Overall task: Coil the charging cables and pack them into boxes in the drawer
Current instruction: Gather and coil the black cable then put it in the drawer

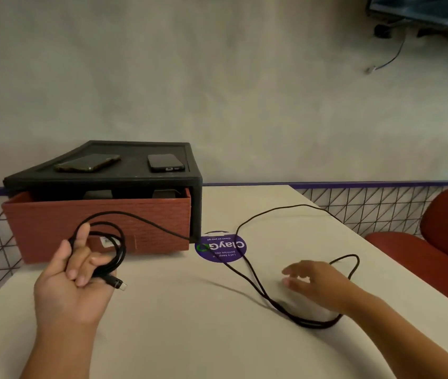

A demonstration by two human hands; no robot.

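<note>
Left hand [75, 272] up close, palm raised, fingers curled through a few loops of the black cable [122, 250], plug poking out below. The loose length runs right across the table [190, 337] (over a purple sticker [220, 246]) to the right hand [313, 280], fingers spread, gripping nothing. Behind sits the red drawer [97, 222], part open, in a black cabinet [135, 175].

Left hand [75, 274]: at 8 o'clock in the view, palm turned up, index finger raised toward 12 o'clock, middle fingers curled in. Loops of the charging cable [121, 251] are held round its fingers.
Left forearm: bare, entering from 7 o'clock.
Right hand [314, 283]: at 4 o'clock, palm down, fingers loosely spread toward 9 o'clock, holding nothing, slightly blurred.
Right forearm: bare, entering from 5 o'clock.
</note>
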